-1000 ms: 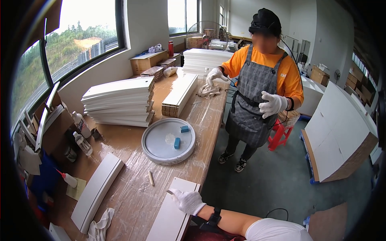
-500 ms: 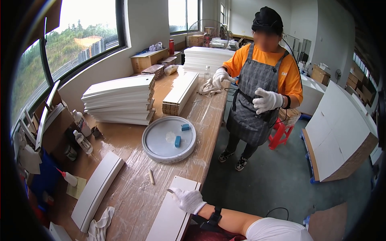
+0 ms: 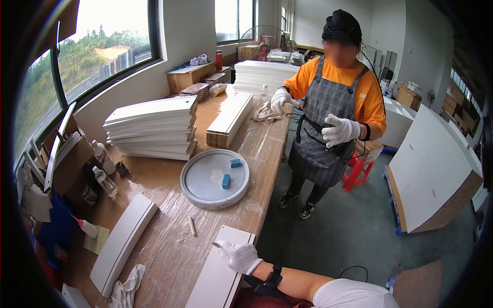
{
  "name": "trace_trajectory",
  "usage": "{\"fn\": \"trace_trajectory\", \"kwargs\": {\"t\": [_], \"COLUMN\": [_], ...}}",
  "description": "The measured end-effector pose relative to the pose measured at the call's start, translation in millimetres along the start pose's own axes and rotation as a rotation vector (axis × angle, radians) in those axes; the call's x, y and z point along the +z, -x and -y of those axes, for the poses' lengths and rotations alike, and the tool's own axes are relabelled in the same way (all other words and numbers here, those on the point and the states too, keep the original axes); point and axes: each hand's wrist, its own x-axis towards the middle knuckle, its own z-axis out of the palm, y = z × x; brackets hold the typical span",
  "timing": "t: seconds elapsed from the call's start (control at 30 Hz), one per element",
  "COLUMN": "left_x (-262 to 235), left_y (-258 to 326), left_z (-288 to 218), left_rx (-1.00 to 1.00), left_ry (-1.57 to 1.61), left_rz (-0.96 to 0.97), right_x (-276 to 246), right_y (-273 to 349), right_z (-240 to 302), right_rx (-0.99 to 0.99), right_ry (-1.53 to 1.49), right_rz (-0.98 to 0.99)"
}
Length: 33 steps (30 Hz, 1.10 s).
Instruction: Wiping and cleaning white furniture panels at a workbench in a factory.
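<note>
My right hand, in a white knit glove with a black band at the wrist, rests over a white panel at the table's near edge. Its fingers are closed on a small, thin, grey blade-like piece, whose tip sticks out to the left. The panel has a dark groove along its right side and a small hole near its far end; its near end runs out of the picture. My left hand is not in sight. Just beyond the panel lies a short cream-coloured stick.
A round grey lid carries two blue blocks. Stacked white panels stand behind it. Left are another panel, a cloth, a red-tipped bottle and a clear bottle. A gloved co-worker stands across the table corner.
The view has shifted very slightly. My right hand keeps its place on the panel with the thin piece, and the co-worker's hands have barely moved.
</note>
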Motion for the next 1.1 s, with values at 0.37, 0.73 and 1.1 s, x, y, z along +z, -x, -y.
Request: {"fn": "trace_trajectory", "kwargs": {"t": [0.37,0.73,1.1], "left_x": [-1.7,-0.6,5.1], "left_y": [-6.9,-4.0,0.1], "left_z": [15.0,8.8,-5.7], "left_rx": [-0.053,-0.071,-0.137], "left_ry": [0.13,0.099,0.195], "left_rz": [0.025,0.009,-0.002], "right_x": [-1.0,-109.2,-112.8], "right_y": [-0.9,-40.6,-29.8], "right_z": [-1.2,-48.2,-42.4], "right_rx": [0.009,0.321,0.173], "right_ry": [0.006,-0.727,-0.388], "right_rz": [0.028,-0.669,-0.814]}}
